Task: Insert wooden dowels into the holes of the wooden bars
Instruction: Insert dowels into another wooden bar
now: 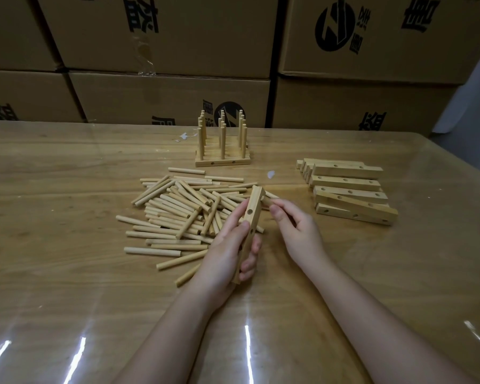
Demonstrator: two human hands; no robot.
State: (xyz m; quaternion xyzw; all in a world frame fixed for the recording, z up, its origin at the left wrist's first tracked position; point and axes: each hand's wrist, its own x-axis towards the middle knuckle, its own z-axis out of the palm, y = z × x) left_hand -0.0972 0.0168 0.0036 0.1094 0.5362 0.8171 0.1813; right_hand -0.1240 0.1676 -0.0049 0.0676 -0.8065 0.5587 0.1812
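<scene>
Item, bar in work: the left hand (227, 253) is gripping one drilled bar (254, 199), fingers and thumb curled round its lower half, and is holding it tilted up off the tabletop (67, 273) with its far end pointing to 12 o'clock. The holes facing the camera are showing empty.

Item, right hand (297, 231): at 3 o'clock of the bar's top, it is pinching what looks like a dowel (269, 201) between thumb and forefinger, though blur is making this uncertain.

Item, stock: loose dowels (178, 212) are lying heaped at 9 o'clock of the hands, blank bars (349, 189) are stacked at 2 o'clock, and finished bars (222, 145) are standing at 12 o'clock.

Step, by judgement: the first dowel is going into this bar. The next move is calling for lining the dowel's tip square with a hole and pressing it straight in while the left hand is bracing the bar.
</scene>
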